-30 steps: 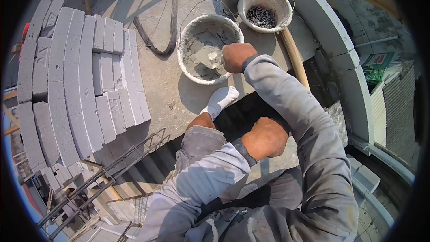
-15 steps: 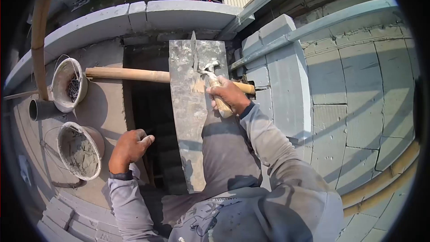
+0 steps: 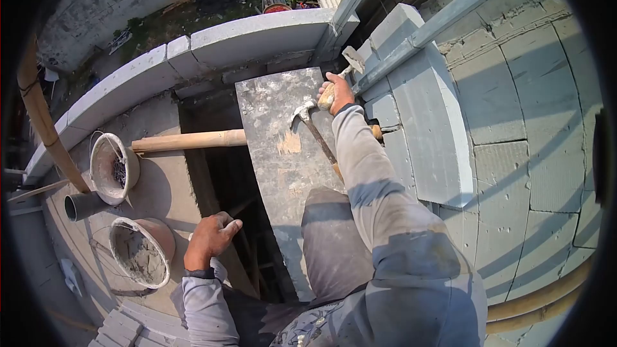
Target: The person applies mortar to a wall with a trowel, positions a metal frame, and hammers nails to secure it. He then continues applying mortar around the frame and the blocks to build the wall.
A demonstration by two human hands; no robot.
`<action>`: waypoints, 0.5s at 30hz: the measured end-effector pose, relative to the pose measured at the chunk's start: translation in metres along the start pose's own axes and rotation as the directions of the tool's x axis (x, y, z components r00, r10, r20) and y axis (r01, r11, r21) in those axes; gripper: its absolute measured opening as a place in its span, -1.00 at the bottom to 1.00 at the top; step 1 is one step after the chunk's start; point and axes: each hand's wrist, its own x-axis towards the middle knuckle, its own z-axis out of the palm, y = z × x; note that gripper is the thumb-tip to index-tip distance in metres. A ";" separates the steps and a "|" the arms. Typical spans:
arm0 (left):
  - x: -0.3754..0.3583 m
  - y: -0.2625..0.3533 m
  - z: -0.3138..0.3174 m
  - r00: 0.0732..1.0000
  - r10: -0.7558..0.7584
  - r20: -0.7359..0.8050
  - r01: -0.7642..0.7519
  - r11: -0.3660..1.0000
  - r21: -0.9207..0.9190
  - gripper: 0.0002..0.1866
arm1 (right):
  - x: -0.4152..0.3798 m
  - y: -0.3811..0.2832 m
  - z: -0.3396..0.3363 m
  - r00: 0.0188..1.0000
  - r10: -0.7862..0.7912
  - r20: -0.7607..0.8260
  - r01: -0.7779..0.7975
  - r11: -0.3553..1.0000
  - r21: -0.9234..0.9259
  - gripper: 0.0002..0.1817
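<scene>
My right hand (image 3: pixel 337 95) is wrapped round the pale handle of a trowel (image 3: pixel 353 59), its mortar-smeared blade pointing up beside a metal bar. Below that hand, a claw hammer (image 3: pixel 315 133) lies on the worn, mortar-stained board (image 3: pixel 270 173), its handle end partly behind my sleeve. My left hand (image 3: pixel 212 239) is closed in a loose fist over the dark gap left of the board, with nothing visible in it. To its left stands a bucket of grey mortar (image 3: pixel 143 257). Farther up is a bucket with nails (image 3: pixel 114 168).
A bamboo pole (image 3: pixel 193 141) runs across the dark opening (image 3: pixel 225 183) to the board. Light block walls (image 3: pixel 257 35) edge the far side, with a drop to the yard beyond. Metal bars (image 3: pixel 443 22) cross the upper right. A grey pipe piece (image 3: pixel 85 205) lies beside the buckets.
My right hand has moved up and right with the trowel, uncovering the hammer on the board. My left hand stays in a fist. The whole view has shifted and tilted.
</scene>
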 end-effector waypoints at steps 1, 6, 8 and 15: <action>-0.001 -0.001 0.001 1.000 -0.006 0.002 0.006 1.000 0.006 -0.61 | 0.008 -0.003 -0.001 1.000 -0.003 0.009 0.003 1.000 0.026 -0.73; 0.002 0.004 0.006 0.998 -0.056 -0.010 0.057 0.997 0.046 -0.63 | 0.042 -0.010 0.005 0.999 -0.014 -0.042 0.020 0.988 0.153 -0.66; 0.004 0.007 0.011 0.999 -0.028 -0.026 0.029 0.999 0.025 -0.64 | 0.065 -0.011 0.019 0.992 -0.064 -0.107 0.095 0.942 0.322 -0.61; 0.006 0.012 0.030 1.000 -0.010 -0.009 0.011 0.998 0.066 -0.67 | 0.089 -0.045 0.047 0.878 -0.478 0.010 0.363 0.654 -0.663 -0.58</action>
